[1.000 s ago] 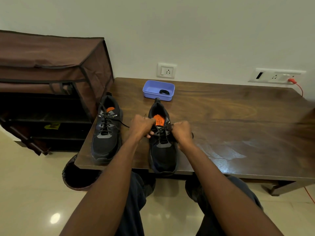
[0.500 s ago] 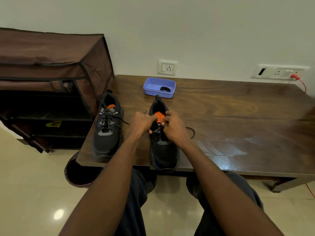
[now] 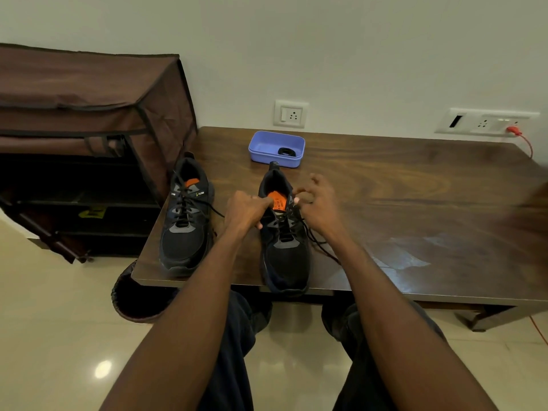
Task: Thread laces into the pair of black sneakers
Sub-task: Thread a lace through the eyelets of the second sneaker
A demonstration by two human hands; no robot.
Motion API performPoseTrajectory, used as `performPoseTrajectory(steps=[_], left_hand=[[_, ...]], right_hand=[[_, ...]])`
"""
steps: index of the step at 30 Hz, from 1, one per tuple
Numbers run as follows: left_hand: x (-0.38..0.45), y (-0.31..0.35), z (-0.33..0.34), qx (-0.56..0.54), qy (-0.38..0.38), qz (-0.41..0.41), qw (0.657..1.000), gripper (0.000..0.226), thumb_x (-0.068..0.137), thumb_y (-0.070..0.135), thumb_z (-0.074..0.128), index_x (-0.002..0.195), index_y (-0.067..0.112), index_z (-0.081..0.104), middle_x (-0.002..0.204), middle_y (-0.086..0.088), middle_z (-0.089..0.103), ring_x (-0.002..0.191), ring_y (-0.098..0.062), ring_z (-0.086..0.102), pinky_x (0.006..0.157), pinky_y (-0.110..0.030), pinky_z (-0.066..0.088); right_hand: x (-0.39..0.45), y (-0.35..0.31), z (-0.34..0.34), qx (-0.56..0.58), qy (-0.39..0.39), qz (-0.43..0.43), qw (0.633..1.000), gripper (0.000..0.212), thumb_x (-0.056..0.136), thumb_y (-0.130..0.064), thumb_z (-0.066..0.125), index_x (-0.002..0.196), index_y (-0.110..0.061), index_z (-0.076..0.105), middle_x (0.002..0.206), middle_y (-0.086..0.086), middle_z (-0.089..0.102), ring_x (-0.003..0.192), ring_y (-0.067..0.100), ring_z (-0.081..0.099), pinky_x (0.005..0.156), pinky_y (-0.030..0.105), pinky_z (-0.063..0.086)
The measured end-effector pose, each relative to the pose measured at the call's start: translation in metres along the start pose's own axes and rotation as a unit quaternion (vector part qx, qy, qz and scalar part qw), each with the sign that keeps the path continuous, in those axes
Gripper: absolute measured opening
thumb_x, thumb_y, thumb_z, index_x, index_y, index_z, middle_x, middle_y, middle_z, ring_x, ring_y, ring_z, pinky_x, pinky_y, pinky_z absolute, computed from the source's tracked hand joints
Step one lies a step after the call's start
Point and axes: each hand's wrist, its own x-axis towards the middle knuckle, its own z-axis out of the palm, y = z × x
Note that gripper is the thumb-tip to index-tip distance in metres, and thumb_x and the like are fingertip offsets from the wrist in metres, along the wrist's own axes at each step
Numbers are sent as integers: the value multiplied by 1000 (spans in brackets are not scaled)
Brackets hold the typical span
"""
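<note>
Two black sneakers with orange insoles stand on the wooden table point(image 3: 415, 185), toes toward me. The left sneaker point(image 3: 185, 221) is laced, one lace end trailing to its right. The right sneaker point(image 3: 283, 241) sits between my hands, its black lace point(image 3: 318, 244) running loose onto the table at its right side. My left hand point(image 3: 247, 212) grips the shoe's left collar by the tongue, fingers curled. My right hand point(image 3: 318, 203) pinches the lace at the top right eyelets, with the other fingers raised.
A purple plastic tray point(image 3: 277, 148) with a black ring-shaped item stands behind the shoes. A brown fabric shoe rack point(image 3: 89, 129) adjoins the table's left end. A dark round bin point(image 3: 139, 295) is on the floor under the table's left corner. Wall sockets and an orange cable point(image 3: 523, 137) at back.
My right hand moved from the shoe's right side to the tongue, then back right with the lace, lifting its fingers. The left hand stayed on the collar. The camera dipped slightly.
</note>
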Motion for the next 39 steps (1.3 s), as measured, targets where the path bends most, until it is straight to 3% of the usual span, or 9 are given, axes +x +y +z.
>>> performPoseTrajectory(steps=[3, 7, 13, 19, 23, 26, 28, 35, 39], left_hand=[[0, 1, -1, -9, 0, 5, 1000, 21, 79, 24, 71, 67, 9, 63, 57, -4, 61, 42, -12, 58, 46, -24, 40], [0, 1, 0, -10, 1, -1, 1000, 21, 78, 25, 71, 72, 6, 67, 58, -4, 62, 43, -13, 58, 48, -25, 40], [0, 1, -1, -8, -6, -3, 1000, 20, 81, 25, 72, 71, 10, 64, 61, -1, 62, 35, -4, 51, 42, -18, 36], [3, 0, 1, -4, 2, -3, 1000, 24, 81, 26, 72, 66, 13, 61, 58, 1, 60, 34, -3, 48, 47, -22, 40], [4, -1, 0, -5, 1, 3, 1000, 27, 83, 24, 71, 62, 14, 57, 53, 3, 56, 32, -2, 47, 45, -19, 38], [4, 0, 1, -3, -8, 6, 1000, 24, 84, 24, 71, 66, 13, 59, 56, 3, 57, 32, 0, 48, 38, -14, 35], [3, 0, 1, -4, -9, 8, 1000, 24, 84, 24, 70, 67, 12, 60, 56, 2, 57, 33, 0, 49, 36, -14, 35], [4, -1, 2, -24, 4, -1, 1000, 20, 82, 23, 71, 78, 4, 68, 70, -7, 70, 56, -16, 69, 50, -29, 55], [5, -1, 4, -29, 6, 1, 1000, 20, 82, 21, 72, 82, 2, 70, 76, -8, 72, 65, -16, 72, 58, -29, 60]], right_hand=[[-5, -8, 13, -156, -122, -67, 978, 32, 93, -22, 64, 124, -25, 68, 162, 8, 19, 149, 30, 9, 119, 52, 19], [-6, -10, 14, -191, -137, -70, 970, 22, 95, -20, 60, 113, -18, 72, 159, 4, 28, 147, 26, 14, 118, 49, 20], [3, 6, -14, -133, 19, 108, 985, 15, 95, -14, 57, 97, -5, 69, 121, 12, 60, 113, 30, 55, 102, 49, 43], [3, 36, -46, -169, 137, 288, 933, 22, 93, -12, 54, 108, 0, 66, 125, 20, 58, 122, 36, 47, 103, 47, 37], [4, 26, -41, -121, 123, 149, 974, 22, 90, -3, 59, 111, -3, 65, 128, 18, 53, 119, 31, 52, 96, 40, 48], [-1, 2, -19, -12, -28, -9, 1000, 29, 92, -3, 62, 121, -4, 65, 139, 6, 47, 122, 13, 47, 91, 18, 48], [-3, -7, -2, -87, -116, -75, 987, 31, 92, -12, 65, 123, -14, 67, 151, 6, 36, 138, 21, 35, 110, 34, 40], [4, -5, 15, -82, -122, -28, 989, 11, 91, -1, 54, 90, -9, 61, 124, 10, 59, 110, 26, 57, 92, 37, 48], [2, 0, 5, -63, -141, -69, 986, 16, 93, -6, 56, 106, -12, 64, 118, 4, 55, 104, 18, 52, 90, 35, 45]])
